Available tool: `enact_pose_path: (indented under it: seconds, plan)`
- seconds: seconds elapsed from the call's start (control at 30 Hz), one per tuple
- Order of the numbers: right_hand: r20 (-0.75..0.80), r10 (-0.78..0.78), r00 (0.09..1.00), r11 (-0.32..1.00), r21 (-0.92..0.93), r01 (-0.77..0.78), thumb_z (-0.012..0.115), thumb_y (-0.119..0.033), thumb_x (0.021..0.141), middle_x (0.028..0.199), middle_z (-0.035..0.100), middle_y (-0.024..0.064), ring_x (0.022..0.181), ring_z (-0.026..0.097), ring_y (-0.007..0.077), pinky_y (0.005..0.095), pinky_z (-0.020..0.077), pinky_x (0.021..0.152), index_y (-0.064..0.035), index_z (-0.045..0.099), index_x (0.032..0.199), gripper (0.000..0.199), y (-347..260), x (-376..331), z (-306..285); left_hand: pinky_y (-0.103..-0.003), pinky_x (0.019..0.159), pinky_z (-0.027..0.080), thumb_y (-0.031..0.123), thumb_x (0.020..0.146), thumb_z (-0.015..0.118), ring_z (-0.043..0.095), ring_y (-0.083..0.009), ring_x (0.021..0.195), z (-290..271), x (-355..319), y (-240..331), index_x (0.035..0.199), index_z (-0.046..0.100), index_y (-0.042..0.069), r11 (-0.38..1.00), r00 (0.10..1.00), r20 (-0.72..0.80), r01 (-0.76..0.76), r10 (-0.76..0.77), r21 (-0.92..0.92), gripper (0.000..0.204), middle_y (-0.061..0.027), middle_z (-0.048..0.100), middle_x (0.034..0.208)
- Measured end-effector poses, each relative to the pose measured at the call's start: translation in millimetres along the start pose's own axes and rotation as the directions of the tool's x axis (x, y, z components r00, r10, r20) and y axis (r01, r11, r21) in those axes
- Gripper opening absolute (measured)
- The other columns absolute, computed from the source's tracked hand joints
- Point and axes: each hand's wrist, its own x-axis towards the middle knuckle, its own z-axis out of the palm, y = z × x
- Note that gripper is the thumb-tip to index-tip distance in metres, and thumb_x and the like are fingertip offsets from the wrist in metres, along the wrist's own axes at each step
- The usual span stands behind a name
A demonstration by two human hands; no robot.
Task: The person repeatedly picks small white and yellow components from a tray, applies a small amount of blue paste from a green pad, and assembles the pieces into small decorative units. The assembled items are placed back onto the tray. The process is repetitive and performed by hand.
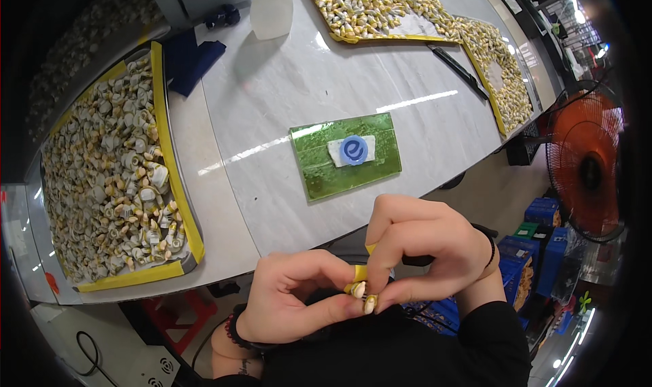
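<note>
Glossy marble-look tabletop (285,95), shiny green plastic pad (312,169), translucent plastic bottle (272,10)

1. The small part (360,290) pinched between the left hand (288,298) and the right hand (424,248) is yellow and cream-white.
2. The plate (319,169) on the table is glossy green, with a white patch bearing a blue ring.
3. The table (305,81) is pale grey with faint marbling.
4. The tray (159,115) at the left has a yellow rim and holds cream, white and yellow pieces.
5. The cloth (193,57) is dark blue.
6. The bottle (272,10) is white.
7. The fan (587,173) is orange-red with a black hub.
8. Both sleeves are black.
</note>
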Motion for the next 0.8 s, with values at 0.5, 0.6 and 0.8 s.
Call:
enact_pose_path:
  seconds: [0.5, 0.6, 0.8]
  plan:
    - [0.004, 0.043, 0.999, 0.995, 0.094, -0.043, 0.078, -0.01, 0.068, 0.078, 0.053, 0.0061, 0.066, 0.051, 0.0149, 0.024, 0.0395, 0.057, -0.0036, 0.064, 0.075, 0.017, 3, -3, 1, -0.024, 0.077, 0.05, -0.003, 0.079, 0.067, 0.062, -0.0113, 0.084, 0, 0, -1, 0.095, 0.061, -0.006, 0.999, 0.999, 0.003, 0.034, -0.034, 0.034, 0.017, -0.0094, 0.066, 0.09]
    - [0.019, 0.027, 0.999, 0.996, 0.087, -0.028, 0.076, -0.009, 0.068, 0.076, 0.052, 0.0064, 0.066, 0.051, 0.0162, 0.025, 0.0392, 0.056, -0.0032, 0.063, 0.075, 0.015, 3, -3, 0, -0.024, 0.077, 0.05, -0.003, 0.08, 0.066, 0.063, -0.0118, 0.084, 2, 2, -1, 0.095, 0.061, -0.006, 0.998, 0.999, 0.008, 0.048, -0.048, 0.051, 0.016, -0.0095, 0.066, 0.09]
    - [0.102, 0.035, 0.994, 0.996, 0.081, -0.043, 0.07, -0.007, 0.075, 0.085, 0.051, 0.0072, 0.079, 0.051, 0.0216, 0.0293, 0.0415, 0.069, -0.0053, 0.062, 0.087, 0.015, -1, -5, -2, -0.024, 0.072, 0.051, 0.003, 0.079, 0.069, 0.065, -0.0145, 0.079, 6, -3, 16, 0.09, 0.063, -0.003, 0.956, 0.999, -0.006, 0.044, -0.044, 0.288, 0.014, -0.0091, 0.067, 0.086]
